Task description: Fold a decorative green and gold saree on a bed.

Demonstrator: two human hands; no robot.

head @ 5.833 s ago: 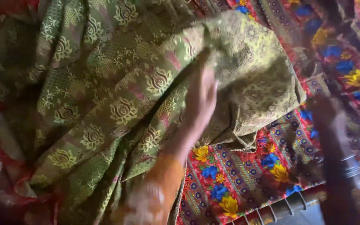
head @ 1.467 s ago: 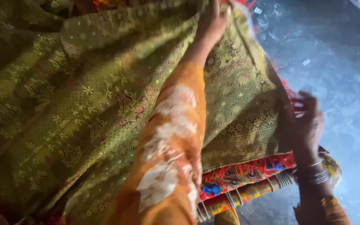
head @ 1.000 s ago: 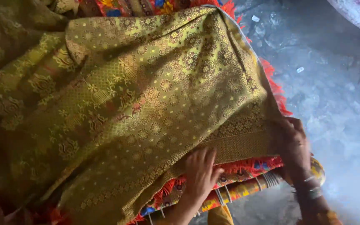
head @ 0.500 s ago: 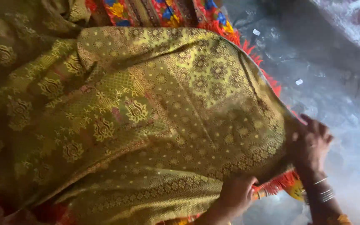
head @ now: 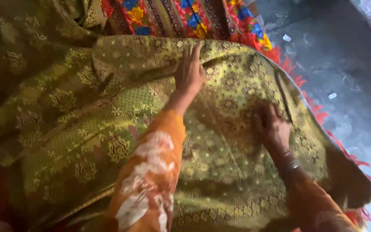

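Observation:
A large green-gold patterned cloth [head: 86, 129] lies spread and partly folded over a bed covered in a bright floral sheet [head: 172, 17]. My left hand [head: 190, 68] lies flat on the cloth near its far folded edge, fingers apart, arm in an orange printed sleeve. My right hand [head: 271, 126] presses flat on the cloth nearer the right side, with bangles on the wrist. Neither hand grips the cloth.
The cloth's corner hangs over the bed's right edge, where a red fringe [head: 318, 116] shows. Grey concrete floor [head: 348, 56] with small scraps of litter lies to the right. Bunched folds of the same cloth [head: 18, 51] pile up at the left.
Both hands have left the cloth's near edge and moved up onto its top surface. The left hand reached farthest toward the far fold; the view shifted, showing more floral sheet.

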